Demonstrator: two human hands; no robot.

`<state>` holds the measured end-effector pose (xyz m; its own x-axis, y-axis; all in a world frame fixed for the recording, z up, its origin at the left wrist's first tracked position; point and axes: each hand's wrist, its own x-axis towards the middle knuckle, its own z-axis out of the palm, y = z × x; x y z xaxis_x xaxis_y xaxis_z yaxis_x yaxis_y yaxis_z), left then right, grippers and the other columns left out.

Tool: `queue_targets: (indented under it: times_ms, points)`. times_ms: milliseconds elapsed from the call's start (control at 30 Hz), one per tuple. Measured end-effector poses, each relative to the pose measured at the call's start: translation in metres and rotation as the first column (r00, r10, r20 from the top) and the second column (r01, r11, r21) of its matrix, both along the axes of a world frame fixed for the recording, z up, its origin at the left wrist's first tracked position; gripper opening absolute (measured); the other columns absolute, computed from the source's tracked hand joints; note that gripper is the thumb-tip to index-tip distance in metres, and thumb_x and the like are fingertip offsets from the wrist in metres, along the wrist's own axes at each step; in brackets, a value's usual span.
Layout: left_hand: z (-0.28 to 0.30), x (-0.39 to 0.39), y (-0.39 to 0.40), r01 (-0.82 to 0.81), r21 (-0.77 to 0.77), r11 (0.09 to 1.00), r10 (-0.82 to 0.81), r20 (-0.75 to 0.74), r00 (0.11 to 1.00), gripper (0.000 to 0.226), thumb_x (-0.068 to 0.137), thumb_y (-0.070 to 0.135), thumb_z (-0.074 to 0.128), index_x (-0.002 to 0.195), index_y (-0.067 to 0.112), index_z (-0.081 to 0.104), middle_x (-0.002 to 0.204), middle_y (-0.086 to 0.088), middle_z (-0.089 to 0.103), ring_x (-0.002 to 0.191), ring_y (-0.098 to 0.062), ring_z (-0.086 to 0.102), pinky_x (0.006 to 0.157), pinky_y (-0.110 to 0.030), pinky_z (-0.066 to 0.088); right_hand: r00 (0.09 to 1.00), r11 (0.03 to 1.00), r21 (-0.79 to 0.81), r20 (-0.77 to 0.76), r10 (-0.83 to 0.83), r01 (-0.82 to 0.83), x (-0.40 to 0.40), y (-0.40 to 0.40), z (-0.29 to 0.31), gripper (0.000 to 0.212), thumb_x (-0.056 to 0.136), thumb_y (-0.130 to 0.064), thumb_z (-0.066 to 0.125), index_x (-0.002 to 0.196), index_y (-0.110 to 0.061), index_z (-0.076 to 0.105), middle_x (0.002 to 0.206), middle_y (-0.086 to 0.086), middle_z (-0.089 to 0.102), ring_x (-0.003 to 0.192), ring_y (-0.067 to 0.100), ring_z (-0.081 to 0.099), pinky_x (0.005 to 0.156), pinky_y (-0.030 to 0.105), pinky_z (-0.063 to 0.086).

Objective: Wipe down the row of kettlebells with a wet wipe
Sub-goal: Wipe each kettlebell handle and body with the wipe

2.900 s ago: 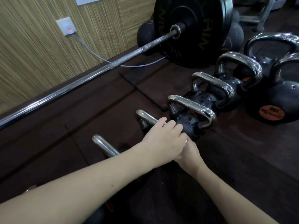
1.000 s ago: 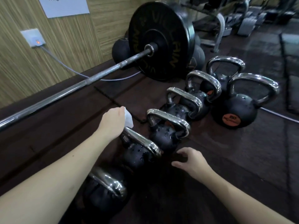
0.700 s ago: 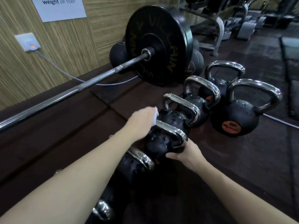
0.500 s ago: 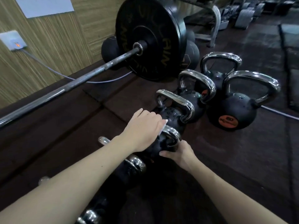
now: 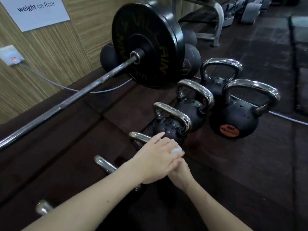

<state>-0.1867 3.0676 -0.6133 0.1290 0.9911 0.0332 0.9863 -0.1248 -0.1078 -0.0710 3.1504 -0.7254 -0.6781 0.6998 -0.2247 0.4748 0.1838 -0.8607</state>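
The wet wipe shows only as a small white bulge under the fingers of the left hand, pressed onto the chrome handle of one kettlebell in the row. That kettlebell's black body is almost wholly hidden beneath the two hands. The left grip is curled over the wipe and the handle, with the forefinger stretched forward along the bar. The right hand lies just under and behind the left, touching it; most of it is covered, so whether its grip is closed on the kettlebell or loose cannot be told.

The row runs on the dark floor from the lower left toward the upper right. Nearer the person, two more chrome handles poke out beside the left forearm. Beyond the hands stand three black kettlebells with wet-looking beads on them, each a little bigger than the last, and a further one with an orange label stands just beside the row to the right.

Left of the row, a barbell lies on the floor with its black plate upright near the wood-panelled wall.
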Motion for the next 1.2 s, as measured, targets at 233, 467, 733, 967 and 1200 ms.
queue_targets:
  times_ms: [233, 467, 733, 967, 1200]
  points:
    - [0.007, -0.049, -0.013, -0.61, -0.056, 0.79, 0.539, 0.539, 0.648, 0.051, 0.099, 0.044, 0.015, 0.075, 0.02, 0.053, 0.085, 0.004, 0.059, 0.095, -0.021, 0.051, 0.094, -0.049, 0.044, 1.0, 0.996, -0.088, -0.011, 0.0, -0.001, 0.003, 0.003, -0.004, 0.036, 0.078, -0.023, 0.087, 0.106, -0.04, 0.072, 0.09, -0.031, 0.072, 0.092, -0.016, 0.063, 0.077, 0.004, 0.043]
    - [0.012, -0.044, -0.007, -0.698, -0.085, 0.711, 0.542, 0.699, 0.467, 0.042, 0.104, 0.03, 0.025, 0.072, 0.018, 0.05, 0.085, 0.003, 0.052, 0.09, -0.021, 0.045, 0.087, -0.049, 0.046, 1.0, 0.992, -0.128, 0.027, -0.012, 0.015, 0.001, 0.0, 0.006, 0.055, 0.08, -0.023, 0.087, 0.131, -0.019, 0.066, 0.103, -0.019, 0.075, 0.104, -0.006, 0.066, 0.077, -0.002, 0.043]
    - [0.009, -0.018, -0.004, -0.568, -0.101, 0.817, 0.574, 0.231, 0.786, 0.04, 0.108, 0.036, 0.026, 0.099, 0.022, 0.063, 0.105, 0.002, 0.06, 0.116, -0.028, 0.054, 0.113, -0.058, 0.037, 1.0, 0.973, -0.229, 0.019, -0.013, 0.017, -0.004, 0.006, 0.007, 0.081, 0.075, -0.02, 0.089, 0.147, -0.035, 0.053, 0.131, -0.017, 0.068, 0.122, -0.003, 0.061, 0.103, 0.011, 0.046]
    - [0.015, -0.041, -0.011, -0.423, -0.077, 0.903, 0.428, 0.263, 0.865, 0.04, 0.109, 0.041, 0.026, 0.112, 0.027, 0.063, 0.104, 0.007, 0.06, 0.104, -0.022, 0.06, 0.112, -0.051, 0.041, 1.0, 0.958, -0.287, 0.013, -0.014, 0.017, -0.003, 0.006, 0.007, 0.088, 0.068, -0.041, 0.089, 0.142, -0.059, 0.045, 0.136, -0.012, 0.067, 0.127, 0.002, 0.061, 0.11, 0.032, 0.049]
    - [0.025, -0.047, -0.011, -0.598, -0.049, 0.8, 0.583, 0.303, 0.754, 0.04, 0.109, 0.039, 0.02, 0.08, 0.031, 0.047, 0.09, 0.012, 0.051, 0.099, -0.023, 0.054, 0.098, -0.048, 0.047, 1.0, 0.953, -0.302, -0.023, -0.008, 0.0, 0.0, 0.009, -0.002, 0.089, 0.075, -0.019, 0.089, 0.148, -0.046, 0.047, 0.138, -0.009, 0.066, 0.119, -0.003, 0.064, 0.105, 0.016, 0.047]
